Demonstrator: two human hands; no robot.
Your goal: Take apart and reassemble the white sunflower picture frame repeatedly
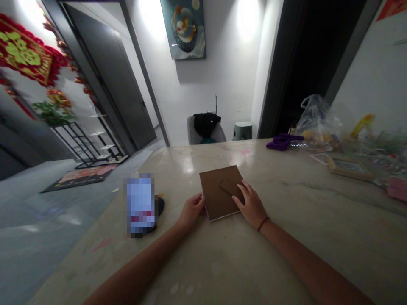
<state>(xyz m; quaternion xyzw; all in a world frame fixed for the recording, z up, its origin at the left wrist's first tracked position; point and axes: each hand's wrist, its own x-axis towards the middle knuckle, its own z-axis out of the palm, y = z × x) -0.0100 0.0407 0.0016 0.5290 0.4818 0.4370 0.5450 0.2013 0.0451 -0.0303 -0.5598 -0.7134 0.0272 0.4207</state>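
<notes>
A flat, square brown board (216,190) with a thin pale edge is tilted slightly over the marble table (203,262). An angular cut line shows on its brown face. My left hand (192,208) grips the left edge of the board, its fingers partly hidden behind it. On the right side, my right hand (251,204) lies on the board's face with fingers apart, the thumb and fingertips touching the surface near the cut line. A dark band circles my right wrist.
A blurred-out phone (140,205) stands on a dark holder at the left. Along the back right are a purple cloth (282,141), a clear plastic bag (318,125), a wooden frame (349,168) and a pink item (397,188). A chair (191,130) stands beyond the table.
</notes>
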